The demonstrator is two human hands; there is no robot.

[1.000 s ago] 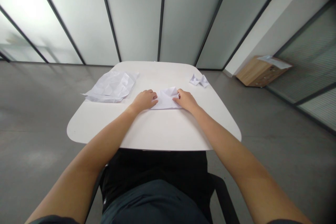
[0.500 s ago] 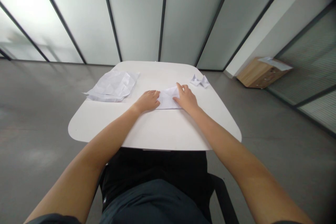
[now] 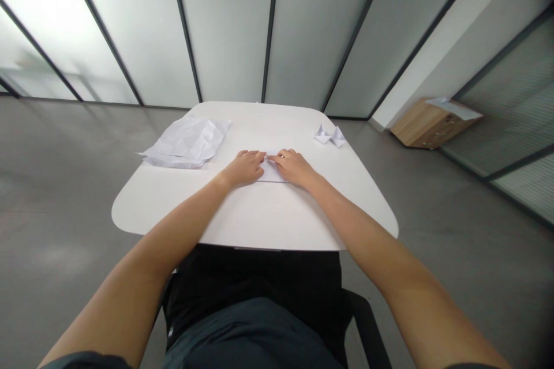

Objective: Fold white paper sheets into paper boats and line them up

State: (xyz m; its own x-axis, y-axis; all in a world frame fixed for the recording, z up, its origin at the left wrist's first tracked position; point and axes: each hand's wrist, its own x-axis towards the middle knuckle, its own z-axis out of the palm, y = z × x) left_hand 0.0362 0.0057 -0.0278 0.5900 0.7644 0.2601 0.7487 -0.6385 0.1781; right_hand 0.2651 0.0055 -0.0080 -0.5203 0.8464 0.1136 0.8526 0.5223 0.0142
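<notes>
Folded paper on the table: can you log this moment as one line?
left hand on folded white paper | right hand on it too

Dark teal short-sleeved shirt (image 3: 255, 337), black trousers (image 3: 255, 271), ungloved hands (image 3: 244, 168) (image 3: 294, 167)

1. Legible text, labels, brands, numbers, signs: none in view.
2. Creased white paper sheet (image 3: 184, 142): no readable marking.
3. Folded white paper (image 3: 272, 173): no readable marking; mostly covered.
4. Small folded paper piece (image 3: 329, 136): no readable marking.
5. Loose sheet (image 3: 454, 107) on wooden cabinet (image 3: 422, 125): too small and oblique to tell whether anything is printed.
</notes>
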